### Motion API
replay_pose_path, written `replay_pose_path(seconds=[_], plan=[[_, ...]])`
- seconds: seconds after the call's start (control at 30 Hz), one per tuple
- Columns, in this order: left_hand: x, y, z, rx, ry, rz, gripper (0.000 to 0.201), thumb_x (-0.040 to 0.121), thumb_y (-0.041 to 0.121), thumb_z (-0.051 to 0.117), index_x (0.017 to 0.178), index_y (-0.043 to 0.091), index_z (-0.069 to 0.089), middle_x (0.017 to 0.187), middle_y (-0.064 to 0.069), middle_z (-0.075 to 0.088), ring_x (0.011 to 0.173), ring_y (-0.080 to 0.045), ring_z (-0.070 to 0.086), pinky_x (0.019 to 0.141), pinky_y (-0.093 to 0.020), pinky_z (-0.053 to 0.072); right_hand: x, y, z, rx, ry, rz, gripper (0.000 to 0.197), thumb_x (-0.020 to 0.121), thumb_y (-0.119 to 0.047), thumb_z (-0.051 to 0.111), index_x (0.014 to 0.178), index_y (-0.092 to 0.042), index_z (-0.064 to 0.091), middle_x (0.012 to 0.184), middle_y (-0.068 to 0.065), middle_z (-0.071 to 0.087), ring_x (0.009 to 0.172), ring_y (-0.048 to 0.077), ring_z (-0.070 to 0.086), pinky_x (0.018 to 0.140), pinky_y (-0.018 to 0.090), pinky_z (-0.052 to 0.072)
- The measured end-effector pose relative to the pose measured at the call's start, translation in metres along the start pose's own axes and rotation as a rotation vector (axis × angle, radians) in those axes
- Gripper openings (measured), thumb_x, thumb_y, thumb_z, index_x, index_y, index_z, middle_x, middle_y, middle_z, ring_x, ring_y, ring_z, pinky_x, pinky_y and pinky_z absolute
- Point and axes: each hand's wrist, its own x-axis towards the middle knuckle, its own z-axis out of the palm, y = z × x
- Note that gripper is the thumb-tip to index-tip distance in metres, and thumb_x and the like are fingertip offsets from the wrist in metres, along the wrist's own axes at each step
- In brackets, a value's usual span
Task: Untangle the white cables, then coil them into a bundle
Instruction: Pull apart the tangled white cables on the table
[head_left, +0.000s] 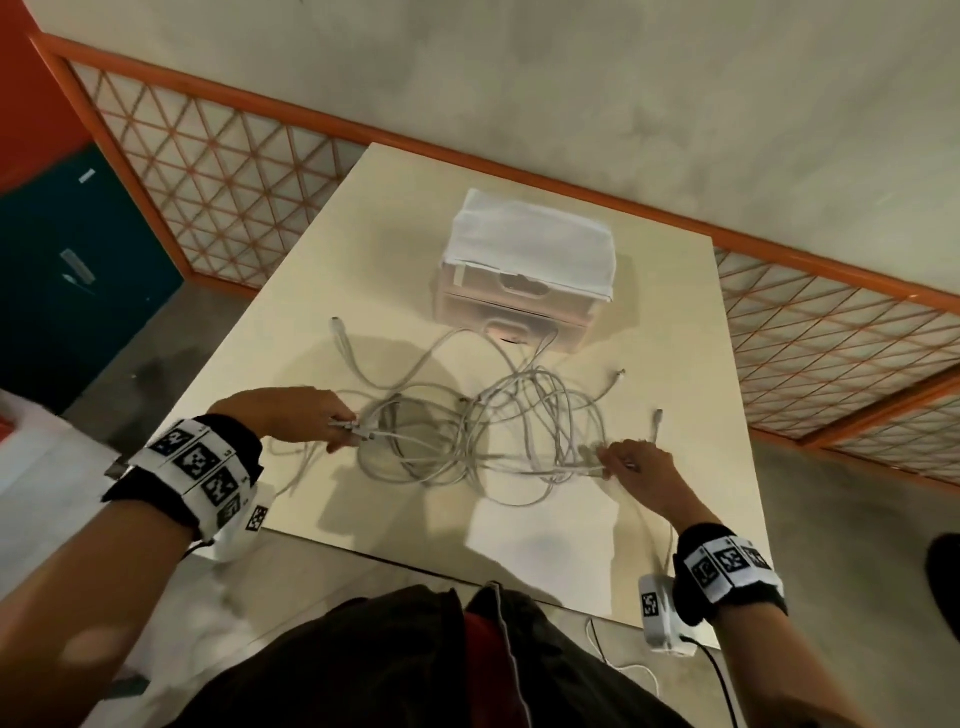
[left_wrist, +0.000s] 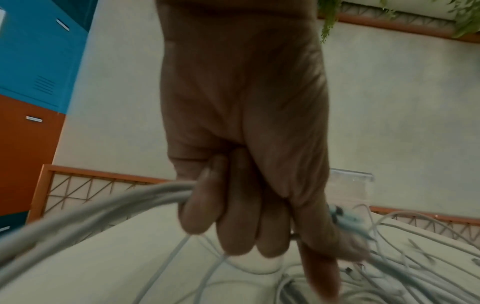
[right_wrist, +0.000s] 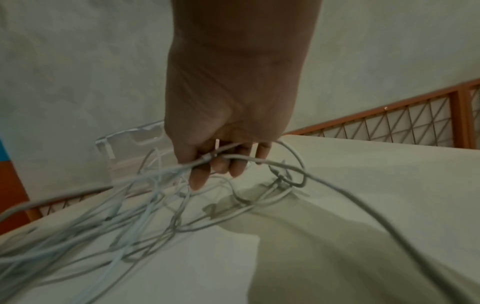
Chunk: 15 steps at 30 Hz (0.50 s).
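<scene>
on table (head_left: 691, 322), both hands grip white cables (head_left: 498, 431)

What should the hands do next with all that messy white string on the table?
Probably ease the two hands slowly apart. The left hand grips several strands with plug ends, the right hand pinches other strands, and the white cables between them lie in crossed loops on the table. A gentle pull should show where the knots are.

— What are your hands doing?
— My left hand (head_left: 298, 418) is stretched out in front of me, fingers (left_wrist: 233, 216) curled tight around white cables (head_left: 483, 441).
— And the other?
— My right hand (head_left: 636, 465) reaches out low and pinches a strand.
</scene>
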Motion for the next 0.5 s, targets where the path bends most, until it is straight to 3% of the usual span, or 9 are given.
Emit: replay_pose_path(seconds=[0.07,0.13,0.23,0.3,0.4,0.5], plan=[[0.001,-0.002,0.008,0.02,-0.084,-0.042,0.034,0.09,0.042,0.055,0.063,0.023,0.057,0.067,0.001,0.051,0.061,-0.013,0.044,0.061,-0.025,0.033,-0.001,-0.003,0.003,-0.011,-0.053,0.022,0.026,0.09,-0.032,0.058,0.065,-0.031,0.055,0.085,0.002,0.068,0.092,0.023,0.064,0.092,0.045,0.044],[0.001,-0.003,0.014,0.041,-0.131,-0.073,0.037,0.091,0.043,0.054,0.06,0.024,0.057,0.065,0.005,0.05,0.058,-0.008,0.045,0.06,-0.023,0.034,0.001,-0.012,0.002,-0.009,0.012,-0.016,0.014,0.084,-0.026,0.066,0.072,-0.02,0.063,0.084,0.005,0.066,0.087,0.023,0.063,0.084,0.039,0.044],[-0.001,-0.002,0.021,0.027,-0.196,-0.09,0.038,0.094,0.038,0.052,0.062,0.018,0.058,0.055,0.001,0.042,0.036,-0.003,0.037,0.042,-0.013,0.03,0.009,-0.045,-0.009,0.007,0.203,-0.175,0.01,0.085,-0.023,0.067,0.076,-0.018,0.063,0.084,0.006,0.064,0.083,0.021,0.059,0.074,0.031,0.025],[-0.003,-0.004,0.023,-0.024,-0.211,-0.085,0.03,0.092,0.036,0.055,0.073,0.014,0.062,0.052,0.0,0.038,0.028,-0.004,0.031,0.035,-0.01,0.024,0.018,-0.076,-0.013,0.029,0.277,-0.29,0.011,0.086,-0.023,0.065,0.076,-0.022,0.06,0.082,0.003,0.063,0.08,0.018,0.056,0.075,0.031,0.026],[-0.007,-0.011,0.024,-0.171,-0.168,-0.081,0.028,0.084,0.044,0.064,0.091,0.017,0.064,0.056,-0.001,0.038,0.034,-0.008,0.028,0.036,-0.017,0.024,0.033,-0.125,-0.008,0.129,0.175,-0.458,0.01,0.087,-0.016,0.063,0.078,-0.011,0.06,0.077,0.007,0.062,0.069,0.022,0.056,0.068,0.031,0.04],[-0.013,-0.014,0.022,-0.249,-0.138,-0.086,0.038,0.082,0.047,0.066,0.096,0.012,0.062,0.054,-0.002,0.034,0.038,-0.012,0.025,0.037,-0.019,0.021,0.044,-0.165,0.015,0.103,-0.005,-0.566,0.01,0.088,-0.011,0.061,0.082,-0.004,0.064,0.077,0.008,0.06,0.065,0.019,0.051,0.062,0.023,0.039]])
